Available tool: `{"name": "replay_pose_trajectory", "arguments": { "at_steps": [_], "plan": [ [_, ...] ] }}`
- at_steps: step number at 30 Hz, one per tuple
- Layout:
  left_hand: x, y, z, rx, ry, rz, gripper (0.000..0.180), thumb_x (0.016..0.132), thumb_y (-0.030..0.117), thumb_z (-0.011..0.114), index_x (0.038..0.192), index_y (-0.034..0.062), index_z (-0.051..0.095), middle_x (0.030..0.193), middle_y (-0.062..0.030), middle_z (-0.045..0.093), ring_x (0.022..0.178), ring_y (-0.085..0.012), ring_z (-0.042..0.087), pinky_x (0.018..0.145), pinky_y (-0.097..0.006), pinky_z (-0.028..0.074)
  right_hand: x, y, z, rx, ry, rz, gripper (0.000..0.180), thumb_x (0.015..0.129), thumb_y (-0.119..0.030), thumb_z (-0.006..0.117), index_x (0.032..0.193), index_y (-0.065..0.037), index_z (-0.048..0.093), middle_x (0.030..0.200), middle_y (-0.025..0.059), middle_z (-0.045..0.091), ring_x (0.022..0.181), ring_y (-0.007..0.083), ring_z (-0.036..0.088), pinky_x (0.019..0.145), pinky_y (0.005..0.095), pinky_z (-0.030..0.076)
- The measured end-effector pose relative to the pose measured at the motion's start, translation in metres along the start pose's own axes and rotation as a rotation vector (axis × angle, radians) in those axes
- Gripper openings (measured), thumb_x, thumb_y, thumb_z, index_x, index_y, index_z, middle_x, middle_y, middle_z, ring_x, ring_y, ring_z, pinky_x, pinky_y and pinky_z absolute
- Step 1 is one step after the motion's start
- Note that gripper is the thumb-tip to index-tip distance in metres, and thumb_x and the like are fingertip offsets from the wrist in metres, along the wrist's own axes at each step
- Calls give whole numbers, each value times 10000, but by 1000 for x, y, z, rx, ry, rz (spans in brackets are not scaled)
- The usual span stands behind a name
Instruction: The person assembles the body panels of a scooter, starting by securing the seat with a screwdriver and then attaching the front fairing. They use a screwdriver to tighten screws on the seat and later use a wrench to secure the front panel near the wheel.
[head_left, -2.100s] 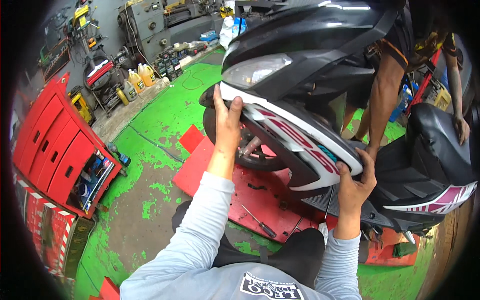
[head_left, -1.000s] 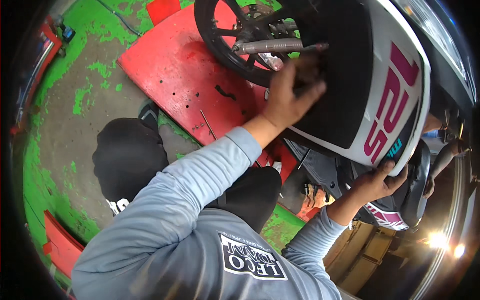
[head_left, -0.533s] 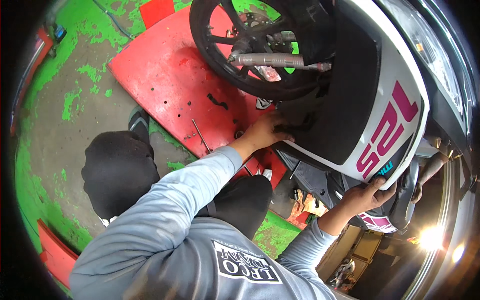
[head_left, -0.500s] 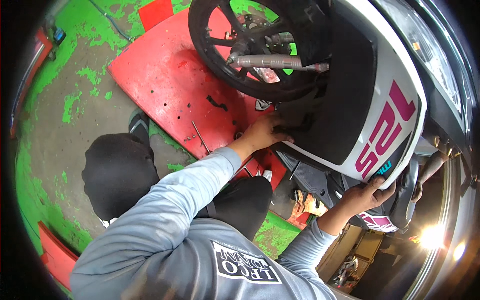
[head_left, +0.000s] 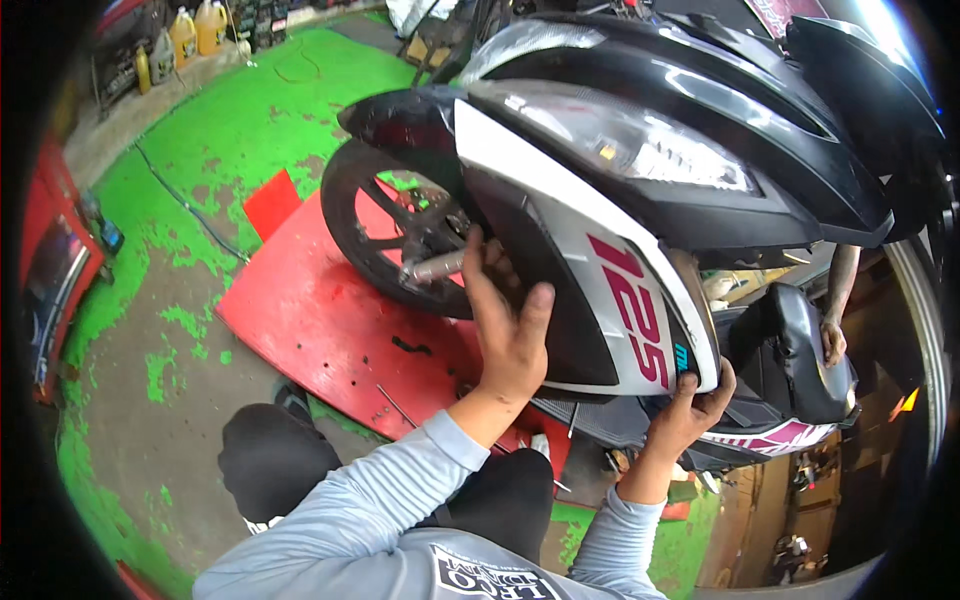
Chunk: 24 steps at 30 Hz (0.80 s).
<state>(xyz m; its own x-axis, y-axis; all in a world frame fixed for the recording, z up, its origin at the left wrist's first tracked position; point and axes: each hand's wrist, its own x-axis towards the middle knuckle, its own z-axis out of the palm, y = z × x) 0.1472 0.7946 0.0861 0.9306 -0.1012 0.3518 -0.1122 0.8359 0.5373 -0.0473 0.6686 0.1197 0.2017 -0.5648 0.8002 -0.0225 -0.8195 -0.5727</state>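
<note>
A scooter's front side fairing (head_left: 600,290), white, grey and black with magenta markings, stands upright before me. My left hand (head_left: 510,335) lies against its black left edge, fingers stretched and thumb apart; the fingertips partly overlap the dark area by the fork. With my right hand (head_left: 690,415) I grip the fairing's lower right corner, thumb on the outer face and fingers at the edge. Above the fairing sits the headlight (head_left: 650,145). To its left are the black front wheel (head_left: 345,215) and a silver fork tube (head_left: 437,267).
The scooter stands on a red lift platform (head_left: 290,290) with a thin metal rod (head_left: 397,405) and a black curved piece (head_left: 411,346) on it. Another person's hand (head_left: 832,342) rests by the black seat (head_left: 790,340). Bottles (head_left: 198,30) stand at the far left.
My view has swung up, showing more of the scooter's front. My left hand has moved from the fairing's lower edge up to its left edge, fingers spreading. My right hand stays at the corner.
</note>
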Motion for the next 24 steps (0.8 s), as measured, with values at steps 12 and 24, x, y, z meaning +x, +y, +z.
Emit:
{"name": "replay_pose_trajectory", "arguments": {
  "at_steps": [12,24],
  "plan": [
    [96,64,-4,-79,-133,-306,504,970,367,636,1336,44,508,1212,-99,612,1090,-214,625,839,-380,560,-7,-7,15,-91,-37,-149,756,891,-222,784,1500,-39,377,1438,160,466,1318,257,467,1123,383,352],
    [102,59,-7,-40,-130,-352,495,1019,372,546,1368,22,534,1307,-93,639,1166,-246,628,1029,-411,480,-13,-22,29,20,39,-124,630,846,-17,776,1362,-197,463,1557,229,284,1326,330,463,1087,426,402]
  ]
}}
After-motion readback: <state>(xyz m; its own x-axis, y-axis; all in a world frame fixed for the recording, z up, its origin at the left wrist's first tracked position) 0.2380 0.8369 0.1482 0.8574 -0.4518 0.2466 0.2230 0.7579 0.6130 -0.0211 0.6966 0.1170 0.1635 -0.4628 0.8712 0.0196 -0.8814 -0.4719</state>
